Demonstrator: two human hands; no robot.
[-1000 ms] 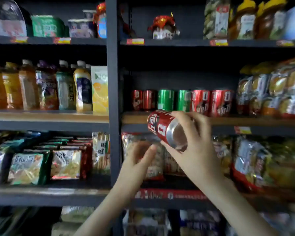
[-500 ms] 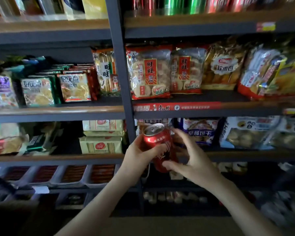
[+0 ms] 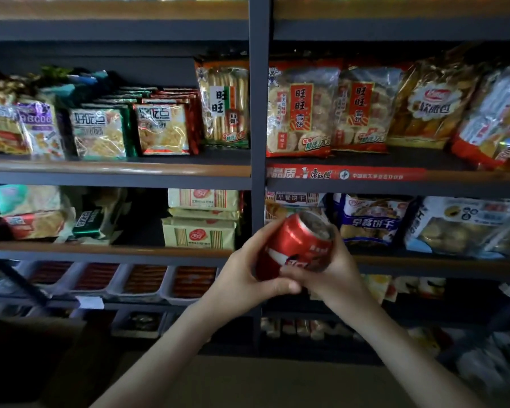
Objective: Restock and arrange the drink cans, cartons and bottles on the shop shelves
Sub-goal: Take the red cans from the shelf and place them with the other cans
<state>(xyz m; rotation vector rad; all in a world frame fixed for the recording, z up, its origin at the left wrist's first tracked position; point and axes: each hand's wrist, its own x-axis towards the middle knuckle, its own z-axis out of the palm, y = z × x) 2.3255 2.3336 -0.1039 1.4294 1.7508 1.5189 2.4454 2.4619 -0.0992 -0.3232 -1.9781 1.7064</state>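
Observation:
A red cola can (image 3: pixel 295 248) is tilted with its silver top toward the upper right, in front of the shelf unit's dark upright post (image 3: pixel 259 113). My left hand (image 3: pixel 245 275) grips the can's left side and bottom, thumb curled under it. My right hand (image 3: pixel 333 272) wraps the can's right side, fingers curled round the lower front. The shelf with the drink cans shows only as a blurred strip of colour at the very top edge.
Snack bags fill the upper shelf (image 3: pixel 115 169) and the red-labelled shelf (image 3: pixel 365 173) to its right. Cracker packs (image 3: pixel 200 231) and biscuit bags (image 3: pixel 368 222) sit on the shelf behind the can. White trays (image 3: pixel 142 279) of dark snacks line the lower left shelf.
The can came down from the drinks shelf, where my right hand held it alone, to chest height. Both hands now hold it, and the view has tipped down to the snack shelves.

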